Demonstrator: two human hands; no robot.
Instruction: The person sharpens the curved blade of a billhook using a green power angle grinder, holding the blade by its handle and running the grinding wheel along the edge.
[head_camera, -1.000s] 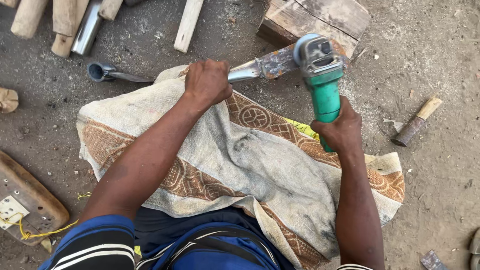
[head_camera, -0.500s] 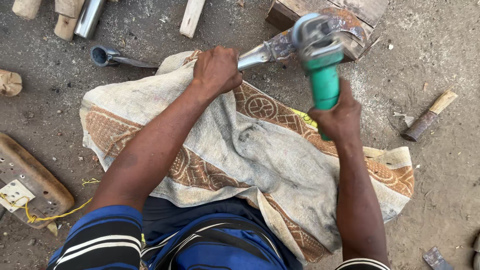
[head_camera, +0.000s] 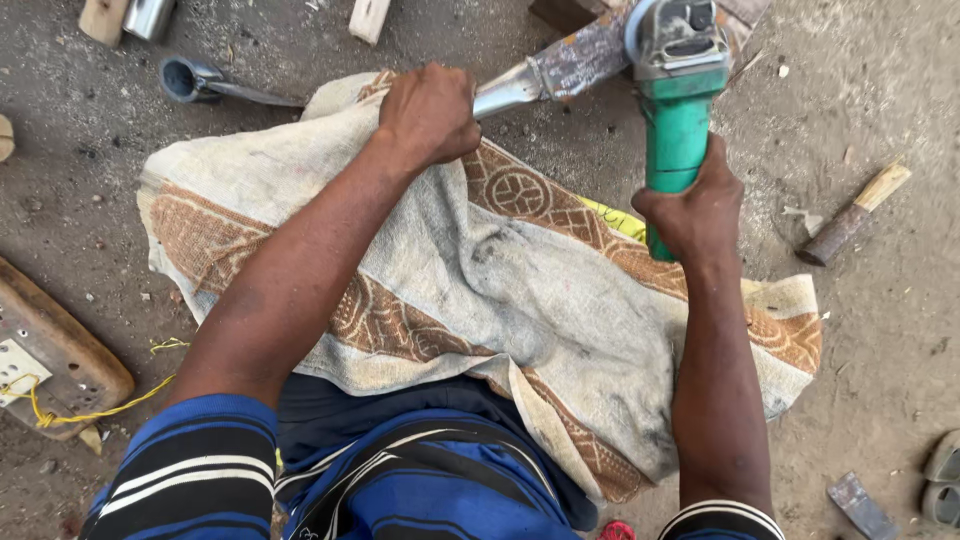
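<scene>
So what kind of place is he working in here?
Likely an outdoor, ground-level metalworking spot. The hands work a green angle grinder on a metal blade over bare dirt ground, with wooden handles scattered about.

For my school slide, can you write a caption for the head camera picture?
Left hand steadies a metal blade while the right hand holds a green grinder on it, above a cloth.

- The angle grinder (head_camera: 678, 110) has a bright green handle and a grey metal head.
- The metal blade (head_camera: 560, 72) is silvery, mottled with rusty brown.
- The towel (head_camera: 520, 300) is off-white, crossed by tan patterned bands and smudged grey.
- The shirt (head_camera: 330, 480) is blue with white and black stripes.
- A yellow cord (head_camera: 90, 410) lies by a brown wooden board (head_camera: 60, 360).
</scene>
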